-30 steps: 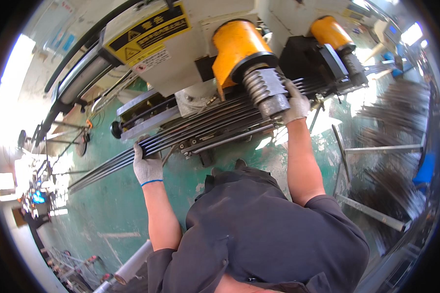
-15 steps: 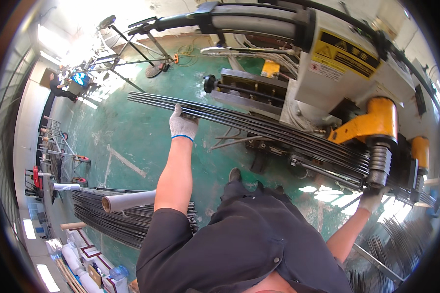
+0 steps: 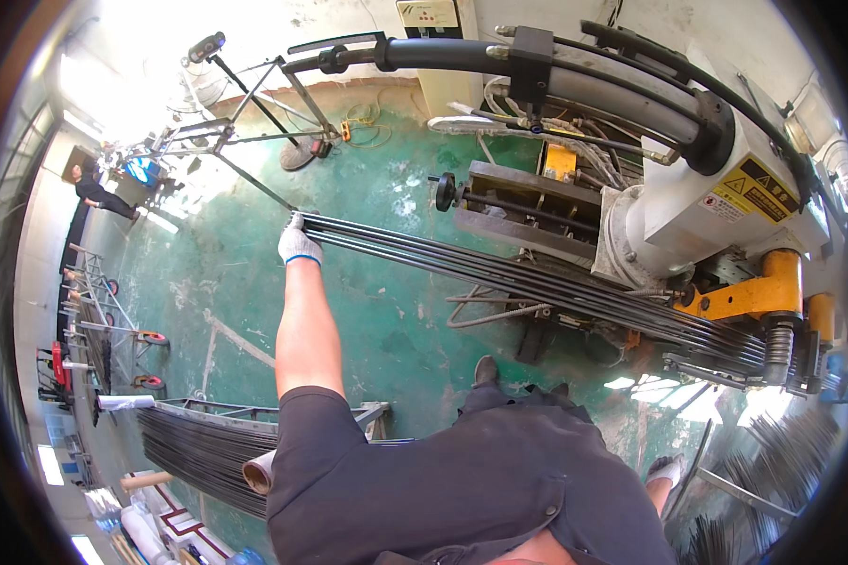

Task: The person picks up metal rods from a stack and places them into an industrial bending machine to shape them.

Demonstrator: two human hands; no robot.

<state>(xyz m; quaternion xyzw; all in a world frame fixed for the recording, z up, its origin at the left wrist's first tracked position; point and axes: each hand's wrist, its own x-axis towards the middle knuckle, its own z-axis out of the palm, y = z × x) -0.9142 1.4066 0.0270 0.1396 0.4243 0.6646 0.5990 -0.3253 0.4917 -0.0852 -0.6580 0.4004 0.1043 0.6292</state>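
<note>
My left hand (image 3: 299,239), in a white knit glove with a blue cuff edge, is closed round the left ends of several long, thin, dark metal rods (image 3: 462,267). The rods slope down to the right, passing in front of a large machine (image 3: 669,221) and into its yellow clamp arm (image 3: 754,287) beside a ribbed spring post (image 3: 777,353). Low at the right, my right hand (image 3: 666,468), gloved too, hangs apart from the rods with its fingers loosely apart and nothing visible in it. A slanting thin bar (image 3: 690,468) is close beside it.
More dark rods (image 3: 198,452) lie on a rack at lower left, near a rolled tube (image 3: 259,471). Upright bundles of thin rods (image 3: 782,457) stand at lower right. A metal frame stand (image 3: 254,122) is at the far left. Another person (image 3: 99,193) is in the distance.
My left hand has slid leftward along the rods to their ends. My right hand has let go near the clamp and dropped down and left. The view has shifted, so the machine appears farther right.
</note>
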